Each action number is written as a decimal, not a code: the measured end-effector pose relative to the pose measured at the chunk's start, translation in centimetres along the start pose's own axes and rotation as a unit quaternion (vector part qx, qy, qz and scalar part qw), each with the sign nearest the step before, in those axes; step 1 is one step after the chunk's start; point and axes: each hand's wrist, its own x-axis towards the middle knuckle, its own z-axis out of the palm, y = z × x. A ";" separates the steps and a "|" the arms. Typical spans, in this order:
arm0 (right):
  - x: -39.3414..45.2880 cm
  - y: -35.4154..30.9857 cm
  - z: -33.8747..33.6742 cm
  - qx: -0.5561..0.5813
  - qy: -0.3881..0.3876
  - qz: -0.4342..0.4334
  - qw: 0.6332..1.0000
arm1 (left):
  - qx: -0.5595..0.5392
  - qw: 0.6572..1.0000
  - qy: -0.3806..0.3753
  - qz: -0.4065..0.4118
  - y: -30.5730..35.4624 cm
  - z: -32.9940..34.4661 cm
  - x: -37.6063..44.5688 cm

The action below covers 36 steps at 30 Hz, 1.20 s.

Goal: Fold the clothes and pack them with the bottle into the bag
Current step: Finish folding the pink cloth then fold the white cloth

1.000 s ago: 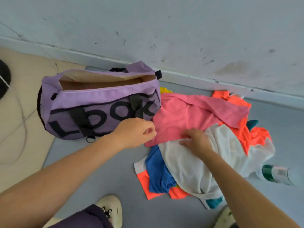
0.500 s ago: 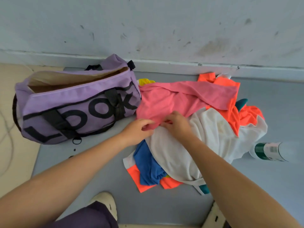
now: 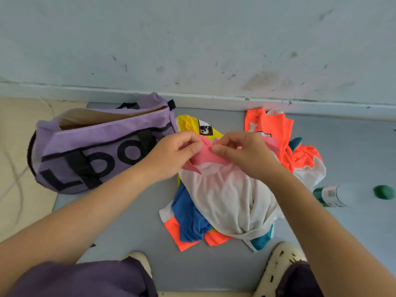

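1. A scuffed pale grey wall [image 3: 192, 39] is seen at the back, with a grey floor mat [image 3: 128, 221] below it.
2. A purple fabric duffel bag [image 3: 96, 146] with black lettering and straps is lying on its side at the left; its top is open, and only beige lining is visible inside.
3. A loose pile of crumpled clothes is spread just right of the bag: a white thin shirt [image 3: 231, 202] on top, neon orange garments [image 3: 276, 133], a blue piece [image 3: 188, 217] and a yellow one [image 3: 188, 124].
4. A pink soft garment [image 3: 205, 157] is held above the pile, its edge pinched by the left hand [image 3: 177, 153] and the right hand [image 3: 246, 155], fingers curled.
5. A clear plastic bottle [image 3: 334, 195] with a green label is lying on the mat, right of the pile, beside a green cap [image 3: 384, 191].
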 end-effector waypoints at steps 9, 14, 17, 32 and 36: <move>-7.0 -14.1 -10.7 -0.113 -0.130 0.034 0.984 | 0.077 0.992 0.059 0.085 15.8 -7.5 -5.4; -11.7 -22.5 -11.0 0.004 -0.095 -0.054 0.994 | 0.023 0.987 0.117 0.106 22.2 -7.6 -10.0; -14.3 -25.1 -9.8 0.044 -0.082 -0.078 0.993 | -0.049 0.986 0.137 0.084 24.1 -6.0 -13.0; -16.9 -20.2 -8.2 0.055 -0.070 -0.016 0.996 | -0.140 0.940 0.305 0.058 21.1 -4.6 -15.1; -16.1 -19.9 -8.3 0.086 -0.037 -0.039 0.995 | -0.054 0.974 0.219 0.037 19.3 -4.1 -15.3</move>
